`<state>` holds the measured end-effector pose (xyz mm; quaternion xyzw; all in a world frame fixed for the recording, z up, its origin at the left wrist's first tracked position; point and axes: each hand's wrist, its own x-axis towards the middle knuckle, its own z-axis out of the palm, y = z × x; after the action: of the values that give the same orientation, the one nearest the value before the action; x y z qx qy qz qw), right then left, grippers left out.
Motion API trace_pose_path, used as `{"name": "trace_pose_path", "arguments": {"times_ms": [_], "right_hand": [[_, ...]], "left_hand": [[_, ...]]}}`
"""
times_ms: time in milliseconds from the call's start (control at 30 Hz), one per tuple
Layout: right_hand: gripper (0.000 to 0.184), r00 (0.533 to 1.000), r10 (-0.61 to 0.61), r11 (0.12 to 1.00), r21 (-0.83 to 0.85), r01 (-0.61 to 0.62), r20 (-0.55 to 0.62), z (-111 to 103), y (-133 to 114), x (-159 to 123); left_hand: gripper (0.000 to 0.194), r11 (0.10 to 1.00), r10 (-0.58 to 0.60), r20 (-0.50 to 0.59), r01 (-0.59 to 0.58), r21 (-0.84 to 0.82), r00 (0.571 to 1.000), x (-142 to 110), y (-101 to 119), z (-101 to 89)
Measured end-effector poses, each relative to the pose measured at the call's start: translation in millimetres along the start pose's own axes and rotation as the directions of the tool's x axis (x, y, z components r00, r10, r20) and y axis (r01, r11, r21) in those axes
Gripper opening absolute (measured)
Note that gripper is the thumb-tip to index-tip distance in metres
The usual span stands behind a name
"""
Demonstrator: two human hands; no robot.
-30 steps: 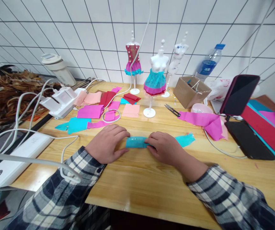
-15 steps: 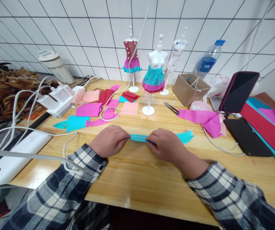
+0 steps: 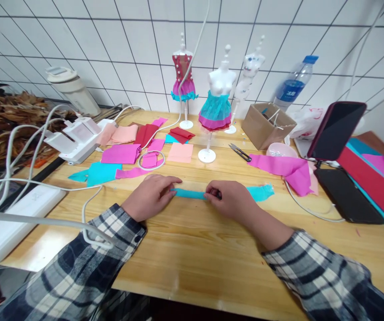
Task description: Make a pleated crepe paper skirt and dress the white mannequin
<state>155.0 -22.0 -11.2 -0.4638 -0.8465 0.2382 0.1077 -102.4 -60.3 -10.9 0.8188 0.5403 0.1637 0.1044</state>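
A narrow folded strip of teal crepe paper (image 3: pixel 189 193) lies on the wooden table (image 3: pixel 192 249) in front of me. My left hand (image 3: pixel 152 194) pinches its left end with fingers curled onto it. My right hand (image 3: pixel 232 199) pinches the strip further right, and the loose teal end (image 3: pixel 260 191) sticks out past that hand. Both hands rest on the tabletop.
Behind stand three small dress forms (image 3: pixel 216 98), two with paper skirts. Pink, red and teal paper pieces (image 3: pixel 121 154), snips (image 3: pixel 240 152), a cardboard box (image 3: pixel 267 125), a water bottle (image 3: pixel 292 84), a propped phone (image 3: pixel 336 130), white devices with cables (image 3: pixel 75 138) surround the work spot.
The teal piece went from a wider roll to a flat narrow strip. My hands shifted slightly apart along it, and the fingers now pinch its edge.
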Motion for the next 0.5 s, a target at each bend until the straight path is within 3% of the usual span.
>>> {"name": "trace_pose_path", "arguments": {"times_ms": [200,500], "right_hand": [[0.007,0.997,0.071,0.997,0.015,-0.071,0.032,-5,2,6],[0.010,0.995,0.061,0.998,-0.008,-0.060,0.074,-6,4,12]], "left_hand": [[0.035,0.999,-0.027,0.034,0.028,-0.026,0.999,2,1,0.3],[0.042,0.998,-0.034,0.055,0.037,-0.059,0.998,4,-6,1.2]]}}
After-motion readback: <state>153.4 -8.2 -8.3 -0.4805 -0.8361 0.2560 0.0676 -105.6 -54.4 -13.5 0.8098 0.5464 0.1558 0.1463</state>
